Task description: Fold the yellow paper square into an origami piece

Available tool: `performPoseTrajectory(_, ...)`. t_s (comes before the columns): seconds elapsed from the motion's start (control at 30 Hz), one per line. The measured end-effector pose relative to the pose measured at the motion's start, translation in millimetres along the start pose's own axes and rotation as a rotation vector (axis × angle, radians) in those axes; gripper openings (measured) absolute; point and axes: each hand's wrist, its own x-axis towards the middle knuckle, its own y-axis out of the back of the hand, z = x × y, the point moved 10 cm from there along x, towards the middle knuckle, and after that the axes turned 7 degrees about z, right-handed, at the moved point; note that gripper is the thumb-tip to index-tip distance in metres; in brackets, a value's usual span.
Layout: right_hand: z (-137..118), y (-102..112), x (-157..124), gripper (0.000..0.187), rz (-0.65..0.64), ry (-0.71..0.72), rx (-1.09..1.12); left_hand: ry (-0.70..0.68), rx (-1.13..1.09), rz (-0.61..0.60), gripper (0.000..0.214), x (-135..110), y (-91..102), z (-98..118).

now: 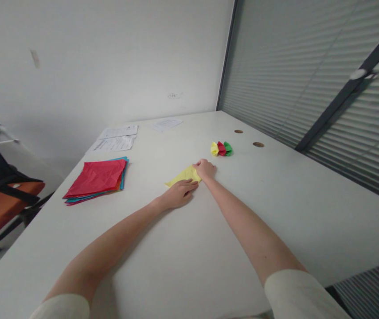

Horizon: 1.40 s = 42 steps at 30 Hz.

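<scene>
We hold the yellow paper (184, 175) partly beneath our flat, extended left grip (181, 193), its right end pinched in our right grip (205, 169).

1. Two hands mid-frame: one left hand (179, 195), one right hand (205, 169).
2. One yellow tissue-paper sheet (181, 175), at the centre.
3. Three pleated paper pieces (221, 149), right of centre: one yellow, one red, one green.
4. One stack of coloured tissue paper (98, 176), left of centre; its sheets are too overlapped to count.
5. At least three printed sheets (115, 144), upper left to upper centre.
6. Two round desk holes (258, 145), upper right.
7. One orange-seated chair (8, 210), left edge.
</scene>
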Motion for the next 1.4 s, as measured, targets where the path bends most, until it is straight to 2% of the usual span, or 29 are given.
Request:
performPoseTrajectory(0.4,-3.3,4.9,-3.0,0.024,0.014,0.01,-0.022,-0.008,0.017,-0.018,0.047,-0.1,1.3,2.9)
performPoseTrajectory(0.77,-5.7,8.8,-5.8,0.025,0.027,0.005,-0.047,-0.025,0.011,0.029,0.047,1.1,4.2,3.5)
performPoseTrajectory(1.4,-2.0,3.1,-2.3,0.029,-0.006,-0.008,-0.047,-0.004,-0.009,0.04,0.047,0.1,3.6,1.9)
